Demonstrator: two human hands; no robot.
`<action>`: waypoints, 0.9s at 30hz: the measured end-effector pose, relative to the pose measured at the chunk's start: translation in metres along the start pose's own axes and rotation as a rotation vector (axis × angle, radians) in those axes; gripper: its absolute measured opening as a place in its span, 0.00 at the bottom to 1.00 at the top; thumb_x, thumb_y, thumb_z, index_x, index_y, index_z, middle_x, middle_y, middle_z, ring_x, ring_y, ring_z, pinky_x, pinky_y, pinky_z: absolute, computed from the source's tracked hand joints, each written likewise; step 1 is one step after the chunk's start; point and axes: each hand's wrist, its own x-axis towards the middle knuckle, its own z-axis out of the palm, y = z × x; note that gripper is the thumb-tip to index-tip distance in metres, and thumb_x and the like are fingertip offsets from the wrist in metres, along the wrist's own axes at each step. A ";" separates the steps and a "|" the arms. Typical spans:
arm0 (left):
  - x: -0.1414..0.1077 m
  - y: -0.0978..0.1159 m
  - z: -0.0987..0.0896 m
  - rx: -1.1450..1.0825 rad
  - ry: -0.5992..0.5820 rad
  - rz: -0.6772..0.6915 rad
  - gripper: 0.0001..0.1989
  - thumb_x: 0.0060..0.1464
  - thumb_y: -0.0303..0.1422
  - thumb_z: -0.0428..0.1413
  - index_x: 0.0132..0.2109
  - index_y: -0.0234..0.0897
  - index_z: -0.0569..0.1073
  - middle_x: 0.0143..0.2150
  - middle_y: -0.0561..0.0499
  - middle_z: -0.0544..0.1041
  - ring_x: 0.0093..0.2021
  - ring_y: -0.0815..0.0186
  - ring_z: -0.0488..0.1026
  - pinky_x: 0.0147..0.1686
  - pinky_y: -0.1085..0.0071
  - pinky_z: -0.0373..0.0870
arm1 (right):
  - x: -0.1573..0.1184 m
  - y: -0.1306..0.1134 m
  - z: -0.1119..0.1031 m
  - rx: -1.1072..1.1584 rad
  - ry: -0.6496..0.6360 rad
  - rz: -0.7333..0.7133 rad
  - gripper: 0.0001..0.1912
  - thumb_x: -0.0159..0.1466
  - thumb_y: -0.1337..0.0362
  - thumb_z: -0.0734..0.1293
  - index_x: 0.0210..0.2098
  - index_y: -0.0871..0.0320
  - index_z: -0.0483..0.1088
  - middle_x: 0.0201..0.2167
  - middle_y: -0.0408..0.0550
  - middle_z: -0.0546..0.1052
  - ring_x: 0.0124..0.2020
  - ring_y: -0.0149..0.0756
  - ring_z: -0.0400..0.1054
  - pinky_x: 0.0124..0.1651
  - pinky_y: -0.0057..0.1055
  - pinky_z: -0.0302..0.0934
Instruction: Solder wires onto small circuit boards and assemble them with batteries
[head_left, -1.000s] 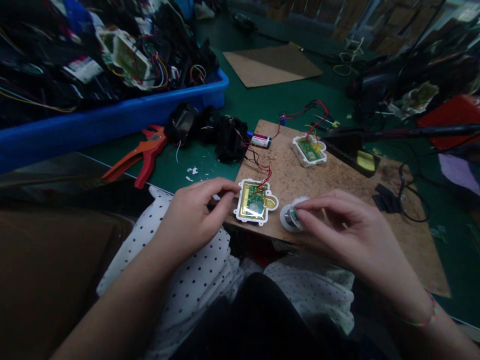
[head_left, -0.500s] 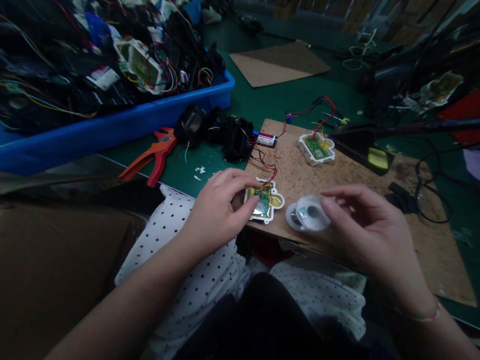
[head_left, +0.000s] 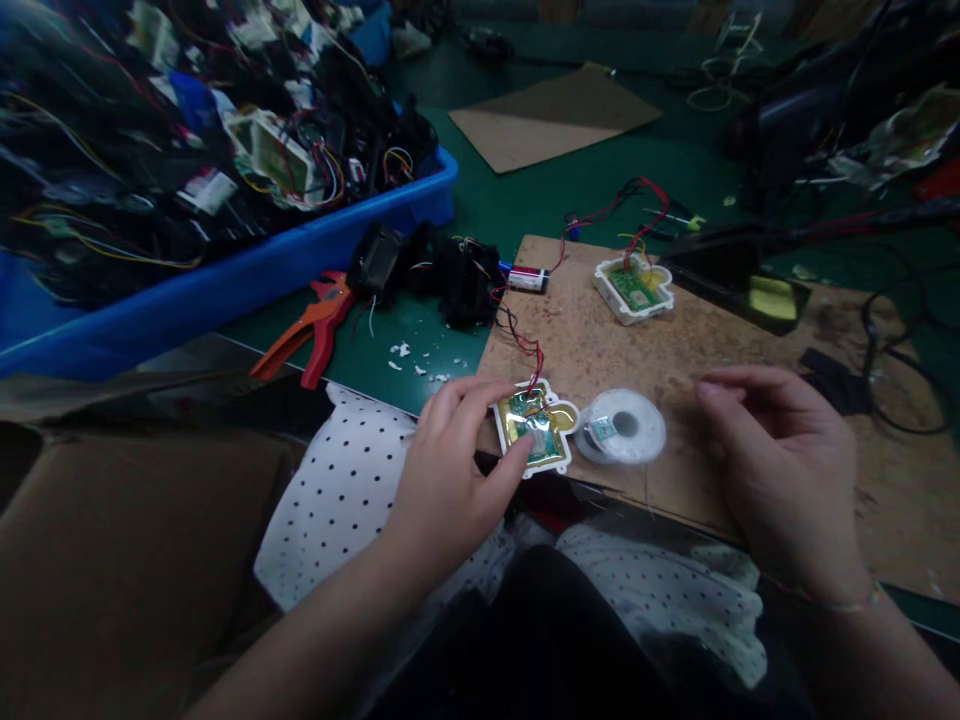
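Observation:
My left hand point(head_left: 461, 460) grips a circuit board in a white plastic housing point(head_left: 536, 428), with the thumb on its face and the fingers at its upper left edge. Red and black wires run from the board's top. Just right of it a spool of wire, probably solder point(head_left: 637, 450), lies on its side on the brown board point(head_left: 705, 350). To the right of the spool and apart from it is my right hand point(head_left: 784, 470). Its thumb and forefinger are pinched together; whatever may be between them is too small to make out.
A second circuit board in a white housing point(head_left: 634, 290) lies farther back. Red-handled pliers point(head_left: 311, 330), black plastic parts point(head_left: 469, 280) and a small battery point(head_left: 527, 278) are to the left. A blue bin point(head_left: 300, 240) holds tangled parts. A black holder with a yellow sponge point(head_left: 772, 300) stands right.
My right hand has come off the spool and moved right. The spool now rests on the board. My left hand and the circuit board have shifted slightly closer and to the right.

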 end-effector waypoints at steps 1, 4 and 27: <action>-0.001 0.001 0.001 0.006 0.030 -0.002 0.20 0.57 0.31 0.63 0.56 0.39 0.72 0.56 0.44 0.72 0.59 0.56 0.68 0.61 0.54 0.65 | 0.000 0.000 0.000 0.007 -0.004 -0.003 0.10 0.58 0.58 0.75 0.38 0.53 0.78 0.29 0.40 0.73 0.23 0.22 0.59 0.24 0.25 0.50; 0.001 0.003 0.002 0.003 0.077 0.002 0.19 0.56 0.30 0.64 0.54 0.43 0.75 0.57 0.46 0.71 0.61 0.55 0.67 0.62 0.52 0.64 | 0.000 0.000 0.001 0.014 0.000 -0.010 0.10 0.58 0.58 0.75 0.38 0.53 0.78 0.29 0.40 0.73 0.24 0.22 0.61 0.25 0.25 0.52; 0.018 -0.004 0.002 -0.131 0.014 -0.036 0.07 0.60 0.31 0.62 0.45 0.42 0.82 0.55 0.47 0.78 0.58 0.57 0.72 0.61 0.51 0.67 | -0.004 -0.003 0.002 0.011 -0.015 0.001 0.10 0.58 0.60 0.75 0.38 0.55 0.78 0.30 0.42 0.75 0.28 0.26 0.66 0.30 0.25 0.60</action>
